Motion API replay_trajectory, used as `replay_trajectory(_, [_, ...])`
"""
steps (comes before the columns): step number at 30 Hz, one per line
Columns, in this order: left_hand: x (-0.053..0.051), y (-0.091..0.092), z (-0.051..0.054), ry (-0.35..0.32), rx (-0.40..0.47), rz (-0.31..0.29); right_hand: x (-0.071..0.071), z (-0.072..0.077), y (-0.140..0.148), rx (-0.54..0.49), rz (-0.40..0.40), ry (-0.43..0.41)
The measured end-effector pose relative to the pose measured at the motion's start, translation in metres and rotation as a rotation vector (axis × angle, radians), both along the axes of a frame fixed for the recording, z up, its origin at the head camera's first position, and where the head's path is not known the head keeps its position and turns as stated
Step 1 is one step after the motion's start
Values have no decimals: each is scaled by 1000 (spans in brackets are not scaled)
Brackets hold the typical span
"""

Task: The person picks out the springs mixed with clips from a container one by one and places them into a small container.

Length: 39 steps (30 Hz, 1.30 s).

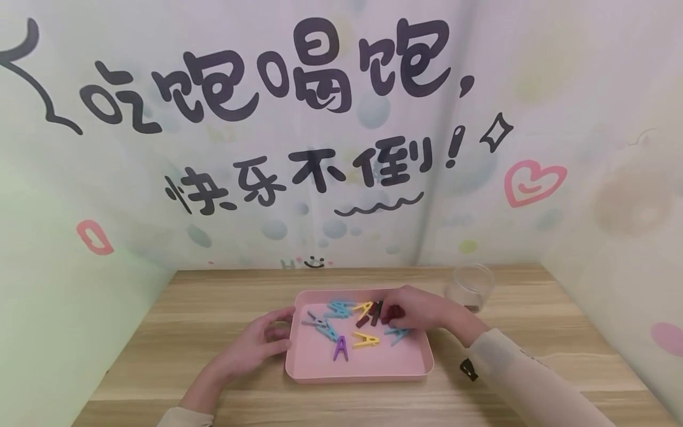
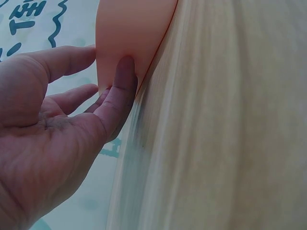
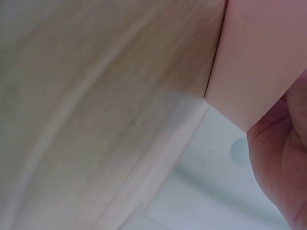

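Observation:
A shallow pink tray holds blue, yellow, purple and dark red clothespins. My left hand is at its left side; in the left wrist view, the fingertips touch the tray's outer wall, with fingers only loosely bent. Over the tray's back right part, my right hand has its fingers curled down and pinches a dark red clothespin, its fingertips partly hidden. Yellow clothespins and a purple clothespin lie nearby. The right wrist view shows just the palm edge past the tray's corner.
A clear round jar with something dark red at its bottom stands behind the right forearm. A small black clip lies on the wooden table right of the tray. A printed curtain hangs behind the table.

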<state>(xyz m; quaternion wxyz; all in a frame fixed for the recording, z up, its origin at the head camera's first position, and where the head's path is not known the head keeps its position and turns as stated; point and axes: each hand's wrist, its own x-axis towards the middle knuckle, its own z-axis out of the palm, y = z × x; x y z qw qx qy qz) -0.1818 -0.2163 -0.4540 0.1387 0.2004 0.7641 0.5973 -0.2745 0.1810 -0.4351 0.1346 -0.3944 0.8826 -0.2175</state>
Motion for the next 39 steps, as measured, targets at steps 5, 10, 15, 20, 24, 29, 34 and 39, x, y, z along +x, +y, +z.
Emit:
replay_trajectory(5, [0, 1, -1, 2, -5, -5, 1, -2, 4, -23, -8, 2])
replay_trajectory(10, [1, 2, -1, 4, -9, -4, 3, 3, 7, -72, -13, -1])
replay_trajectory(15, [0, 2, -2, -3, 10, -8, 7, 11, 11, -99, -40, 5])
replay_trajectory(20, [0, 2, -3, 0, 13, -9, 10, 17, 16, -126, -76, -2])
replay_trajectory(24, [0, 2, -3, 6, 13, -9, 13, 28, 24, -147, -80, -7])
replay_trajectory(29, [0, 2, -2, 11, 8, -6, 15, 40, 38, -209, -69, -22])
replay_trajectory(34, [0, 2, -1, 14, -1, -5, 13, 48, 53, -218, -112, 5])
replay_trajectory(39, [1, 2, 0, 18, -2, -5, 11, 51, 70, -204, -153, 72])
